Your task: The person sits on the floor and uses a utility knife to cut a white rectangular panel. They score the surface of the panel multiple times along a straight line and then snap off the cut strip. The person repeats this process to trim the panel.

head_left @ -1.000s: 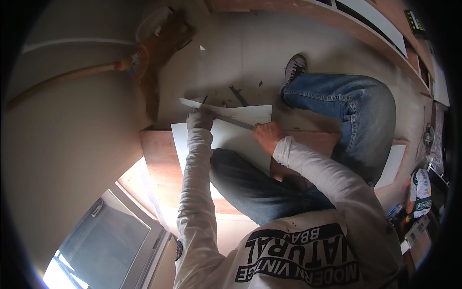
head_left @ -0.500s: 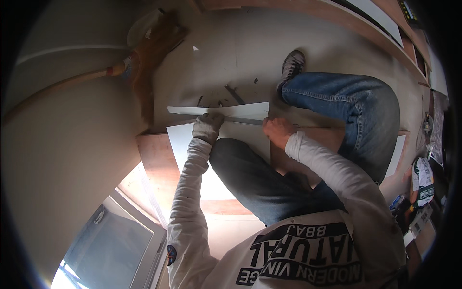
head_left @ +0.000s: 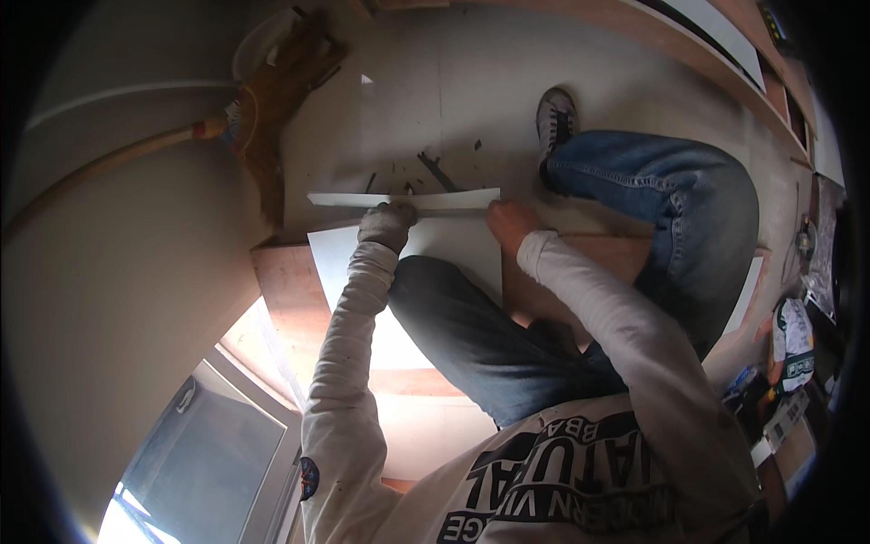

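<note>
My left hand [head_left: 385,226], in a pale glove, is curled over a thin grey straight strip [head_left: 453,213] and presses it onto a white sheet [head_left: 453,243]. A narrow white band [head_left: 458,199] of sheet material shows beyond the strip; whether it is joined to the sheet I cannot tell. At the strip's right end my right hand [head_left: 514,223], bare, is closed, and whatever its fingers hold is hidden. My bent left knee [head_left: 439,281] rests over the sheet, which lies on a reddish-brown board [head_left: 580,263].
Dark offcuts [head_left: 437,170] are scattered on the floor just past the sheet. A broom [head_left: 263,118] leans at the far left. Bags and tools [head_left: 790,344] lie along the right side. My right shoe [head_left: 555,122] stands beyond the board. A framed glass panel [head_left: 217,462] is at lower left.
My right hand has shifted slightly away from me and to the left, by the strip's end. My right foot has moved a little to the right. The left hand stays on the strip.
</note>
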Available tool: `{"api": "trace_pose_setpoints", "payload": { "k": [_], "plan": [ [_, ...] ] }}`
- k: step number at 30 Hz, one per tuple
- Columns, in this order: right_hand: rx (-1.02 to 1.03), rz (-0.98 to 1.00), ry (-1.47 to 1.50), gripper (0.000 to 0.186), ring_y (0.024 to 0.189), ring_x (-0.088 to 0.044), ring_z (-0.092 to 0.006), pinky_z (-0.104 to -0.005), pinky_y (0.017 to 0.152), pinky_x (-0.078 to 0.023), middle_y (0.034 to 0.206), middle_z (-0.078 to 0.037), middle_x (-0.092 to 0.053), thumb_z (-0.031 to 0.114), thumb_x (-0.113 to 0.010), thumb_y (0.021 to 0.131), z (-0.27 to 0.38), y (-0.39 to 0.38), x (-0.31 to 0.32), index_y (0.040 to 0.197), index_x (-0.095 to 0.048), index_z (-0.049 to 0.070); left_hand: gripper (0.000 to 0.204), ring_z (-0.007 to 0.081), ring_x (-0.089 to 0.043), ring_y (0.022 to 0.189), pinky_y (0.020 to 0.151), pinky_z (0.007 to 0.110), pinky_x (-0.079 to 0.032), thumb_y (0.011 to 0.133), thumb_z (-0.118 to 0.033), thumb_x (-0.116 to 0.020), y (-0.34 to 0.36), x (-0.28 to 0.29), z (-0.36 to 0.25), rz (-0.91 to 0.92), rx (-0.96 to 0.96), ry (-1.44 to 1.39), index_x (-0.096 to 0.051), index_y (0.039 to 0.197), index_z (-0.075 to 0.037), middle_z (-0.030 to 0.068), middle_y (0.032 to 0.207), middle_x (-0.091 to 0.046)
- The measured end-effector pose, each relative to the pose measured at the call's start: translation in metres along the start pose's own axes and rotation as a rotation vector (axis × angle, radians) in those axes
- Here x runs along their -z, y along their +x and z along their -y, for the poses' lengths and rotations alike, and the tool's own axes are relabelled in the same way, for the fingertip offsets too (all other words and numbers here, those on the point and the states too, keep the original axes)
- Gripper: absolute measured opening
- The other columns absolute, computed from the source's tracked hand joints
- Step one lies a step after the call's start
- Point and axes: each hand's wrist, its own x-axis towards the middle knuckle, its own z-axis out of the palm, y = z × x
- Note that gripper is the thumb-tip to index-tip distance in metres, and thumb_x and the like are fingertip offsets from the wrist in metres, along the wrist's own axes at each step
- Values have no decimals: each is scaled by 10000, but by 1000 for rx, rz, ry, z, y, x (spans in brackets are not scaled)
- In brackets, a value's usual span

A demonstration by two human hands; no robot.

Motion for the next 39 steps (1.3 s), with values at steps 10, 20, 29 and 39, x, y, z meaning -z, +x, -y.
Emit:
{"api": "trace_pose_setpoints", "payload": {
  "k": [10, 20, 29, 39],
  "plan": [
    [9, 7, -20, 73, 660, -693, -263, -365, 566, -551, 714, -126, -680, 77, -628, 746, 0, -27, 7, 782, -681, 43, 192, 316, -641, 986, 838, 438, -518, 837, -130, -582, 3, 8, -10, 4, -97, -3, -659, 997, -203, 60, 1054, -663],
    [-58, 82, 63, 91, 753, -686, -306, -408, 637, -547, 796, -158, -672, 85, -578, 788, -12, -15, -12, 812, -660, 53, 170, 310, -635, 984, 843, 433, -510, 888, -179, -565, 6, 10, -17, -2, -86, 38, -647, 1036, -195, 61, 1052, -650],
    [-79, 58, 69, 108, 808, -688, -285, -390, 669, -553, 800, -119, -677, 85, -600, 777, -16, -22, -5, 839, -677, 42, 159, 308, -650, 958, 809, 448, -523, 920, -218, -531, 6, 22, -36, 111, -25, 72, -646, 1021, -178, 85, 1013, -663],
    [-100, 169, 15, 90, 774, -696, -279, -386, 655, -554, 801, -128, -685, 86, -616, 780, -8, -35, 9, 841, -676, 57, 191, 302, -636, 1018, 847, 438, -523, 916, -158, -519, 9, 29, -48, 144, -52, 124, -643, 1060, -174, 79, 1068, -652]
  ]
}}
